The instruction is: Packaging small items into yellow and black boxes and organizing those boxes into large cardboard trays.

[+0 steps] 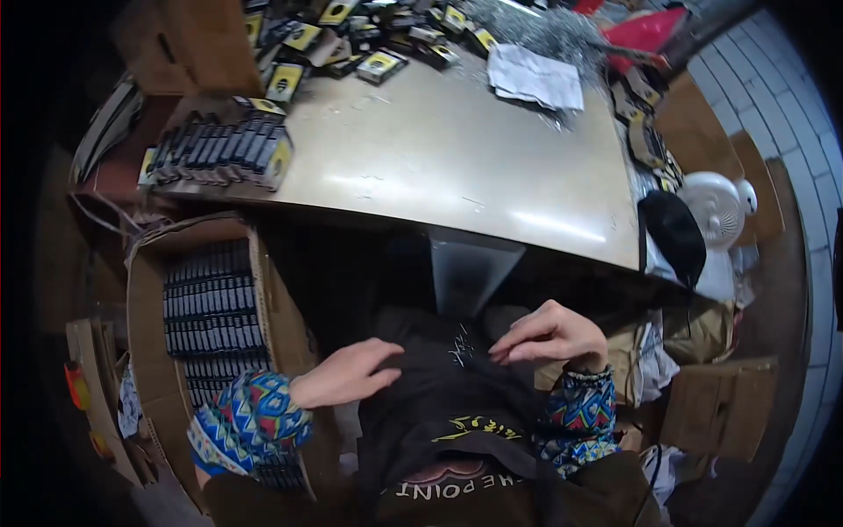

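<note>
Head view: two empty hands (349, 373) (557, 335), loosely curved, above one dark apron (448, 386), near one filled carton (285, 321).

We see our black cloth apron (417, 386), creased and marked in white and yellow, spread across the frame's lower middle.

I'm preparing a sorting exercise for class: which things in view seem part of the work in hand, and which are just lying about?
Likely in the work:
lined-up boxes on the table
open carton
packed boxes inside it
loose boxes

Probably just lying about:
creased white paper
white fan
brown cardboard at right
</note>
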### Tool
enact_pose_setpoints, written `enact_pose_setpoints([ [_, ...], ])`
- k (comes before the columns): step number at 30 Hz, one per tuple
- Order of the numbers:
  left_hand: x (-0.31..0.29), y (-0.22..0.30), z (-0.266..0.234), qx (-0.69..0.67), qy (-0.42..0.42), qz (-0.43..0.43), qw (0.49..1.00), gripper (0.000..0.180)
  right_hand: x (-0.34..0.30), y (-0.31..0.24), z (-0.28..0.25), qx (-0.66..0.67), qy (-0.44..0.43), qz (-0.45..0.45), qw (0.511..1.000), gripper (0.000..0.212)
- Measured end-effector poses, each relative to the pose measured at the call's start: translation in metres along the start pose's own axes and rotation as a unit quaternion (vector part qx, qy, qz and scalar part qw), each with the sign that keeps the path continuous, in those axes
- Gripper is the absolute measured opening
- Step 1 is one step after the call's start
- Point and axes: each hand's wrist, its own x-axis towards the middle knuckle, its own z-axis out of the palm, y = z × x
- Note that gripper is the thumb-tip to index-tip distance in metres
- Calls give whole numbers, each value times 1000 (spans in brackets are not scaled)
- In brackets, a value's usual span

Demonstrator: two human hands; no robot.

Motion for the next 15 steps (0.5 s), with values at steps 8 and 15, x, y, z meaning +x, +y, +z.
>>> enact_pose_setpoints([
  [8, 110, -50, 153, -140, -112, -221, 958, 55, -42, 206, 56, -525, 484, 164, 680, 21],
  [15, 174, -64, 242, -430, 132, -380, 808, 40, -81, 164, 67, -167, 367, 26, 915, 11],
])
